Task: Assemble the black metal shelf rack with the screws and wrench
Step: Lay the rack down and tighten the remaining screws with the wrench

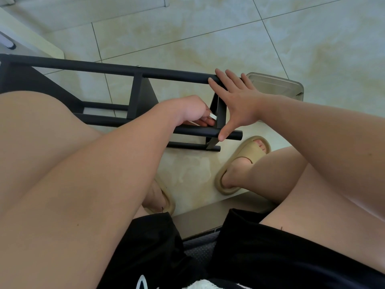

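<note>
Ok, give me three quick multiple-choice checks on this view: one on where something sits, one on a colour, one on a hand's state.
1. Where is the metal tray?
A) on the floor beyond the right hand
B) on a windowsill
C) inside a drawer

2. What colour are the slippers?
A) red
B) beige
C) blue

3. How is the right hand?
A) clenched in a fist
B) hanging at the side
C) open, spread on the rack

Answers: 1 A, it lies on the floor just past that hand; 2 B, both are sandy beige; 3 C, its straight fingers lie on the top bar.
</note>
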`<state>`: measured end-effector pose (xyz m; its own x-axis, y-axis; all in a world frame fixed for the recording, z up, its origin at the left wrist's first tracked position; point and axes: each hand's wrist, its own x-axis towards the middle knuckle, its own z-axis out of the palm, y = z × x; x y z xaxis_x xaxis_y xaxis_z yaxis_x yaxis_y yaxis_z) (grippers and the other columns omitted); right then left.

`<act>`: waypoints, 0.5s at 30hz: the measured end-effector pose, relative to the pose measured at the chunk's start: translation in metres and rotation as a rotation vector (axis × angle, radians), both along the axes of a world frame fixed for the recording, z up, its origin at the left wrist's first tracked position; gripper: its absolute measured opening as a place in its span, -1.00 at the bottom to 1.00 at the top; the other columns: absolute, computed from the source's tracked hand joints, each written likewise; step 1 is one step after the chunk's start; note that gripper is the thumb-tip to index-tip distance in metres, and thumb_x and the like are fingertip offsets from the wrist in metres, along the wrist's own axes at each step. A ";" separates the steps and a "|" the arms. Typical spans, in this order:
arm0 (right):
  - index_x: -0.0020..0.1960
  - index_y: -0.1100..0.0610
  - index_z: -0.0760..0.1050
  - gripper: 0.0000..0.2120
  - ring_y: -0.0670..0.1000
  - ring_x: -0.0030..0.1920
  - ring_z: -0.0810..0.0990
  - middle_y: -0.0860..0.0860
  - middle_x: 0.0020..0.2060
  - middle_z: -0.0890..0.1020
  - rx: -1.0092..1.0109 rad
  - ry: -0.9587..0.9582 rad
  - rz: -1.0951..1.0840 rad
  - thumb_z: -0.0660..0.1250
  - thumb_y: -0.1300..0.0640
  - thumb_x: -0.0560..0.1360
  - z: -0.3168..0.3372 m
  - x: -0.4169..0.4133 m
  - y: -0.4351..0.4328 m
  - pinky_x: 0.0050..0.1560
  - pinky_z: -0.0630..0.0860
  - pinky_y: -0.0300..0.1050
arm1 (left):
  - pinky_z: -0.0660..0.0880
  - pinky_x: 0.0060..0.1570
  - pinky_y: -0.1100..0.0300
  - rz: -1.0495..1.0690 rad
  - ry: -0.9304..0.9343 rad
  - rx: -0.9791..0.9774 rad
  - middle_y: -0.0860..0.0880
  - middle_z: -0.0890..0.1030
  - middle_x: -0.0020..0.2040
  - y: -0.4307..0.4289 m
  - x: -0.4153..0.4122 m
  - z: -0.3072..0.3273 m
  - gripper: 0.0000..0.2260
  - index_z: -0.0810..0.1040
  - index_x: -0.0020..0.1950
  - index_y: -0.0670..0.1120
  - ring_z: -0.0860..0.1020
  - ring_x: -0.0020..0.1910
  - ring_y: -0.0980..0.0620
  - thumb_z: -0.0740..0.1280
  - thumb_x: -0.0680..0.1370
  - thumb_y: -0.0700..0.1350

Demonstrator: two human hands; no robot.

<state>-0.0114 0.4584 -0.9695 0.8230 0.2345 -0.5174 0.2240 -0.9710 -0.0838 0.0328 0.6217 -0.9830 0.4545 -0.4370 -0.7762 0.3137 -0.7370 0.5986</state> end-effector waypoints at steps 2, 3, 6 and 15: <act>0.62 0.04 -0.36 0.53 0.17 0.60 -0.34 0.09 0.60 -0.35 0.000 -0.001 0.001 0.33 -0.67 0.00 0.000 0.000 0.000 0.54 -0.29 0.25 | 0.41 0.39 -0.02 -0.027 -0.005 0.000 0.00 0.68 -0.13 0.001 0.000 0.000 -0.87 0.46 0.17 -0.13 0.62 0.20 -0.05 0.17 0.68 -0.21; 0.62 0.04 -0.36 0.53 0.17 0.60 -0.34 0.09 0.60 -0.35 -0.001 0.000 0.001 0.32 -0.67 -0.01 0.000 0.000 0.000 0.54 -0.29 0.25 | 0.41 0.39 -0.02 -0.046 -0.010 0.004 -0.01 0.68 -0.11 0.001 0.000 0.001 -0.88 0.48 0.15 -0.14 0.61 0.21 -0.06 0.17 0.68 -0.23; 0.62 0.03 -0.37 0.53 0.17 0.60 -0.35 0.08 0.60 -0.36 -0.002 0.003 -0.002 0.30 -0.68 -0.02 -0.001 0.000 0.000 0.54 -0.30 0.25 | 0.39 0.41 -0.03 -0.133 -0.043 0.026 -0.13 0.69 0.04 0.002 0.000 -0.001 -0.85 0.53 -0.04 -0.17 0.58 0.27 -0.13 0.20 0.65 -0.27; 0.62 0.04 -0.38 0.52 0.18 0.59 -0.35 0.09 0.60 -0.36 -0.006 0.002 0.003 0.31 -0.67 0.00 -0.001 0.001 0.000 0.54 -0.30 0.25 | 0.40 0.38 -0.09 -0.249 -0.147 0.085 -0.10 0.70 0.08 0.006 0.004 -0.008 -0.76 0.59 -0.17 0.01 0.59 0.22 -0.15 0.25 0.63 -0.22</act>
